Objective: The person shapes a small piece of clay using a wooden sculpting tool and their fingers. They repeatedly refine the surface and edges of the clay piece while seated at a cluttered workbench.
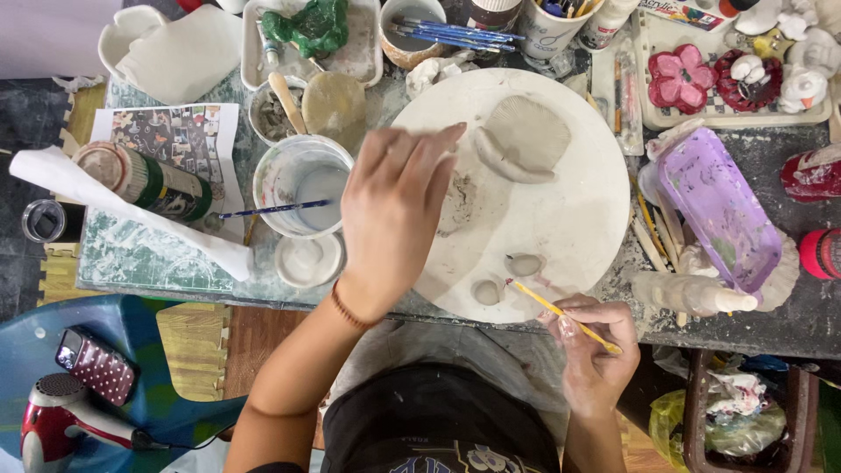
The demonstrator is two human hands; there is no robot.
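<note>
A crowded craft table (788,324) is seen from above, with a round white board (561,219) set at its near edge, within easy reach. The left hand (394,210) is held flat and spread over the board, perhaps steadying it. A yellow stick (561,311) is pinched in the right hand (596,346), its tip placed beside two small clay lumps (523,264). A ribbed clay shell (526,136) lies further back.

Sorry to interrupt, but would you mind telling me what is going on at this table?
A person is working clay on a round white board. The left hand reaches flat over the board towards a ribbed shell-shaped clay piece. The right hand holds a thin yellow tool, its tip near two small clay lumps.
</note>
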